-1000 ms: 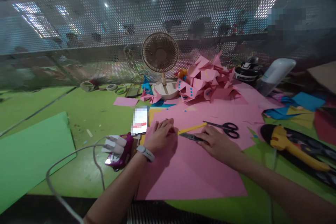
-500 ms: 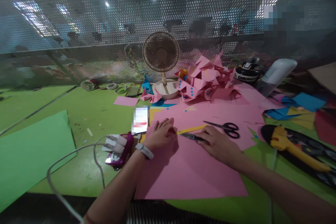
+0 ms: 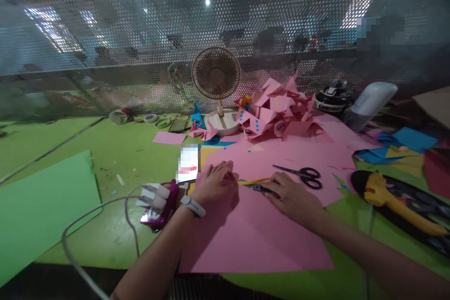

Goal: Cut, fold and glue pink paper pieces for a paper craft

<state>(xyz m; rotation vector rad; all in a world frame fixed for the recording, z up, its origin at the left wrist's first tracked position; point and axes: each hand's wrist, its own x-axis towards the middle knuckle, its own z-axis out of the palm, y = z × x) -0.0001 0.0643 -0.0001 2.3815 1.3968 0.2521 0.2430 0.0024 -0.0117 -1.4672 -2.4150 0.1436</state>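
My left hand (image 3: 216,182), with a white watch on its wrist, lies flat with fingers together on a large pink paper sheet (image 3: 253,229). It presses one end of a yellow ruler (image 3: 253,181). My right hand (image 3: 288,194) is closed on a dark utility knife (image 3: 258,188), whose tip rests on the pink sheet just below the ruler. Black-handled scissors (image 3: 302,174) lie on the paper a little beyond my right hand.
A phone (image 3: 188,164) and a purple device (image 3: 159,201) with a white cable sit left of my left hand. A small fan (image 3: 216,85) and a heap of folded pink paper pieces (image 3: 277,108) stand behind. A yellow glue gun (image 3: 397,201) lies right; green card (image 3: 38,201) lies left.
Less of the yellow ruler shows past the pink sheet now, and my right hand with the knife has drawn slightly toward my left hand. My left hand stays put.
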